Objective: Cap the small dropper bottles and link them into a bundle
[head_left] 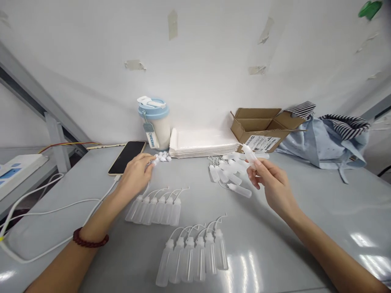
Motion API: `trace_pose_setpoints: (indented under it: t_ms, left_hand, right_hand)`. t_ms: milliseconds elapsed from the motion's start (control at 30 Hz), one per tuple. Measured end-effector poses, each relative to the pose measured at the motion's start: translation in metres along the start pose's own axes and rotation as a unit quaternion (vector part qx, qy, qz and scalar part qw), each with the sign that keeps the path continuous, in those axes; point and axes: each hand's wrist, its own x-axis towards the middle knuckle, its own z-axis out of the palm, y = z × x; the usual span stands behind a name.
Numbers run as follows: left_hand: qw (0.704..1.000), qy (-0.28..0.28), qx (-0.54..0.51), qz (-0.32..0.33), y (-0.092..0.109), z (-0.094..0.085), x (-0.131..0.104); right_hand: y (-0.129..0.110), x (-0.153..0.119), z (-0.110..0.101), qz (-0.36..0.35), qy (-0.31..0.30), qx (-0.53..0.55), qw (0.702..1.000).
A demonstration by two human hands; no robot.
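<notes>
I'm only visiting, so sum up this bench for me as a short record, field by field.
Left hand: the left hand is at small white pieces; whether it holds one is hidden
Right hand: the right hand holds a translucent bottle
Laid out: front row of bottles; back row of bottles
Loose: bottle pile
Behind: cup, white stack, open box, blue bag
Left side: phone

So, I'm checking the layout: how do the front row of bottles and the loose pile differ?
The front row lies side by side; the loose pile is jumbled. The front row is nearer the camera, while the loose pile is farther back, near the cardboard box. The front row's necks point away from the camera; the loose pile's point various ways. Both are whitish bottles on the table.
</notes>
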Motion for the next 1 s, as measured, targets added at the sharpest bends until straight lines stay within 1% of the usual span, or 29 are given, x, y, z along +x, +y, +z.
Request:
trace_pose_setpoints:
  t_ms: [67, 133, 400, 633, 733, 800, 867, 900, 933, 967, 1000]
  left_hand:
    - [1.0, -0.023, -0.008, -0.013, -0.001, 0.002, 0.0]
    - [0.999, -0.038, -0.013, -0.023, 0.001, 0.003, 0.0]
    - [0.996, -0.079, -0.017, -0.037, 0.002, 0.003, 0.001]
    - [0.996, -0.079, -0.016, -0.039, 0.002, 0.003, 0.001]
    - [0.997, -0.067, -0.015, -0.043, 0.003, 0.001, 0.001]
    - [0.998, -0.054, -0.017, -0.041, 0.007, -0.002, 0.0]
    - [0.998, -0.039, -0.022, -0.033, 0.013, -0.004, -0.001]
    - [0.999, -0.032, -0.027, -0.026, 0.017, -0.004, -0.002]
    - [0.999, -0.026, -0.032, -0.016, 0.022, -0.005, -0.003]
    - [0.999, -0.021, -0.037, -0.005, 0.027, -0.005, -0.004]
    - [0.999, -0.019, -0.043, 0.007, 0.032, -0.005, -0.006]
  right_hand:
    - [0.0, 0.002, 0.0, 0.0, 0.024, -0.039, 0.999]
    - [0.002, 0.003, 0.001, 0.009, 0.03, -0.061, 0.998]
    - [0.017, 0.013, -0.004, 0.077, 0.054, -0.095, 0.991]
    - [0.021, 0.015, -0.006, 0.081, 0.063, -0.087, 0.991]
    - [0.016, 0.012, -0.003, 0.069, 0.066, -0.087, 0.992]
    - [0.008, 0.006, -0.001, 0.053, 0.059, -0.086, 0.993]
    - [-0.002, -0.001, 0.002, 0.033, 0.037, -0.09, 0.995]
    - [-0.006, -0.005, 0.003, 0.031, 0.01, -0.097, 0.995]
    - [-0.011, -0.01, 0.005, 0.034, -0.044, -0.11, 0.992]
    - [-0.014, -0.015, 0.006, 0.046, -0.122, -0.125, 0.984]
    - [-0.016, -0.02, 0.008, 0.051, -0.203, -0.14, 0.968]
